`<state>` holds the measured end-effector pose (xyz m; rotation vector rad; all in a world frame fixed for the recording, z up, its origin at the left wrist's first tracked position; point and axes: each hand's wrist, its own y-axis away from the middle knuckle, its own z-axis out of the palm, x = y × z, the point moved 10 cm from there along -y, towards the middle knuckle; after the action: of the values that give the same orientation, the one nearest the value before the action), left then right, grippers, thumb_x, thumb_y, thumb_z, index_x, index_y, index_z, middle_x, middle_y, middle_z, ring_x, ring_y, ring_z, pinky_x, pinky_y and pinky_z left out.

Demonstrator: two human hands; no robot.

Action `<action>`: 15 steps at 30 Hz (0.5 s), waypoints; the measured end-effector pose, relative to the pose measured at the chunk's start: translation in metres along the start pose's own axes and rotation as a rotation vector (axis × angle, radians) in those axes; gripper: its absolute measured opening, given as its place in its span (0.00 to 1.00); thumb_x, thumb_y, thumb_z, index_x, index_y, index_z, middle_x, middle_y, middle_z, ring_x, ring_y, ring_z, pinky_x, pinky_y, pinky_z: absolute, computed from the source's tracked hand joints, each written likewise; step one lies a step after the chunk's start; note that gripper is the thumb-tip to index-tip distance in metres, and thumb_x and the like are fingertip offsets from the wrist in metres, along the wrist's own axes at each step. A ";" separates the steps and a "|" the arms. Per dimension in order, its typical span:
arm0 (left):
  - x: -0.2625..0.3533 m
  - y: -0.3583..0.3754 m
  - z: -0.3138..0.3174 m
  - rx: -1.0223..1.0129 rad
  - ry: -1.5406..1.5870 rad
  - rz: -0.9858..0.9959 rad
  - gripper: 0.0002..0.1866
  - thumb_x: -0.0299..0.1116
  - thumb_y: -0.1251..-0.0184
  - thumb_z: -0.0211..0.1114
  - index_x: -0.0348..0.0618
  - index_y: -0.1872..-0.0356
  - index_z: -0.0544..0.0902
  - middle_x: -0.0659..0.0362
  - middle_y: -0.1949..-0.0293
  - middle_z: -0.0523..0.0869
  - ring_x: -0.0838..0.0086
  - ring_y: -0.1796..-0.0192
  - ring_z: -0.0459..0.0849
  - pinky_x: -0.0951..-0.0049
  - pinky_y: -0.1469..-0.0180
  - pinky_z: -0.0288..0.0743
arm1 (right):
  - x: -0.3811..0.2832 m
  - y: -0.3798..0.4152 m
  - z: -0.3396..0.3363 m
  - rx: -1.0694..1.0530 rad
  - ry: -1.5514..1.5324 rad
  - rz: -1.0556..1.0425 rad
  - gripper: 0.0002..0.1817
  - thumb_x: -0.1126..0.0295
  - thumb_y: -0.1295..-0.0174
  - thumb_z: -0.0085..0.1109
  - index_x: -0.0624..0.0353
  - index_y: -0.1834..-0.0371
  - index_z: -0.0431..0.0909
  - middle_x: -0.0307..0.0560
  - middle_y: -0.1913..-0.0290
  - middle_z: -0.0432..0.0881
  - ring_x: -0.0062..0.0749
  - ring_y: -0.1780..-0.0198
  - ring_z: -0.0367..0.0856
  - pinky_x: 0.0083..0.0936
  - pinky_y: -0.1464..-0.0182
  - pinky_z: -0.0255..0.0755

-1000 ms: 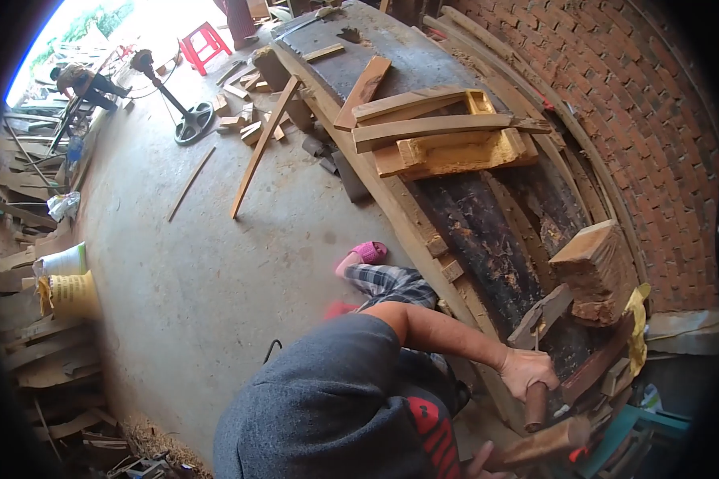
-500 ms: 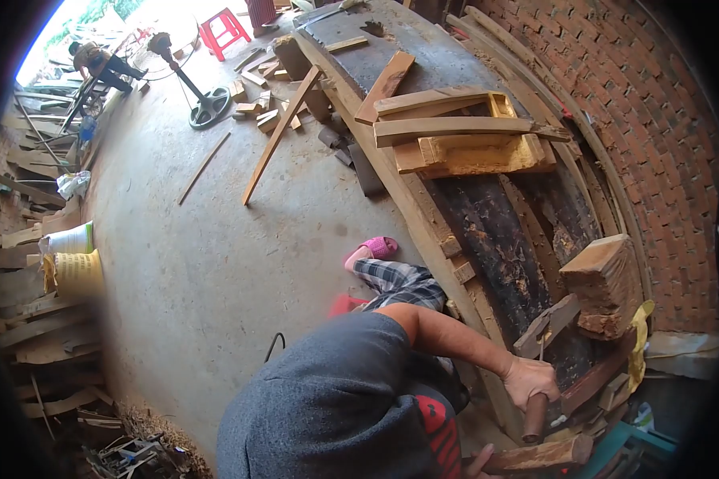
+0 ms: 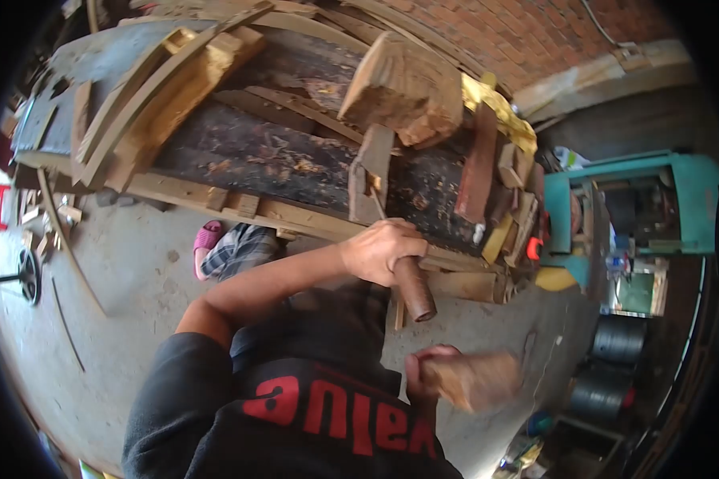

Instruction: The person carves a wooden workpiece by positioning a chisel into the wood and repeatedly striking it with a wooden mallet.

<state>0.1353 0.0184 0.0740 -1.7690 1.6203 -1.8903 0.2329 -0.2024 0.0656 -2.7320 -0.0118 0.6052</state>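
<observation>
My left hand [image 3: 387, 251] is wrapped round a chisel [image 3: 415, 289] with a thick brown wooden handle. Its thin blade slants up to a slot in a small wood piece [image 3: 367, 180], which lies on the dark, worn workbench [image 3: 240, 152]. Below and to the right, my right hand [image 3: 430, 366] is closed on one end of a rough wooden mallet [image 3: 478, 379], blurred by motion. The mallet is apart from the chisel's handle end. Just behind the small wood piece stands a large wood block [image 3: 407, 88].
Curved wood pieces [image 3: 168, 104] lie on the bench's left part. A reddish-brown board [image 3: 478, 168] and offcuts sit at its right end. A teal machine [image 3: 687, 199] and wire spools [image 3: 619, 339] stand to the right. A brick wall [image 3: 535, 40] rises behind.
The view has swung round to the right, bringing the teal machine and spools into sight. My left hand still holds the chisel; the mallet, low at the frame's edge before, now shows fully and blurred.
</observation>
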 end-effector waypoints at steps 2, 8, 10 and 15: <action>0.000 0.000 0.004 -0.026 -0.025 0.016 0.17 0.39 0.53 0.77 0.43 0.74 0.75 0.55 0.75 0.79 0.54 0.67 0.78 0.59 0.62 0.70 | -0.027 0.003 0.011 0.007 0.262 -0.222 0.21 0.71 0.50 0.73 0.63 0.56 0.73 0.43 0.65 0.78 0.28 0.67 0.76 0.30 0.62 0.72; 0.011 0.008 -0.010 0.121 -0.243 -0.054 0.15 0.33 0.62 0.69 0.46 0.70 0.75 0.57 0.68 0.77 0.57 0.63 0.74 0.60 0.57 0.66 | 0.014 -0.006 0.003 0.159 -0.523 0.433 0.23 0.74 0.51 0.73 0.67 0.55 0.71 0.41 0.70 0.77 0.24 0.69 0.76 0.25 0.62 0.72; 0.010 0.008 -0.016 0.227 -0.142 -0.053 0.13 0.33 0.57 0.70 0.46 0.71 0.74 0.58 0.70 0.77 0.58 0.65 0.73 0.59 0.58 0.65 | 0.019 -0.004 0.001 0.248 -0.544 0.441 0.27 0.74 0.52 0.73 0.68 0.52 0.68 0.40 0.70 0.76 0.22 0.69 0.76 0.21 0.64 0.72; 0.018 0.005 -0.041 0.333 -0.110 0.022 0.17 0.31 0.50 0.78 0.47 0.73 0.74 0.61 0.74 0.76 0.64 0.69 0.74 0.64 0.63 0.65 | 0.012 -0.020 0.012 0.168 -0.574 0.461 0.34 0.64 0.53 0.78 0.70 0.48 0.69 0.50 0.58 0.81 0.32 0.59 0.81 0.30 0.56 0.76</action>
<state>0.0954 0.0288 0.0923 -1.6744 1.2001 -1.8829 0.2399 -0.1790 0.0573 -2.3105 0.5132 1.4247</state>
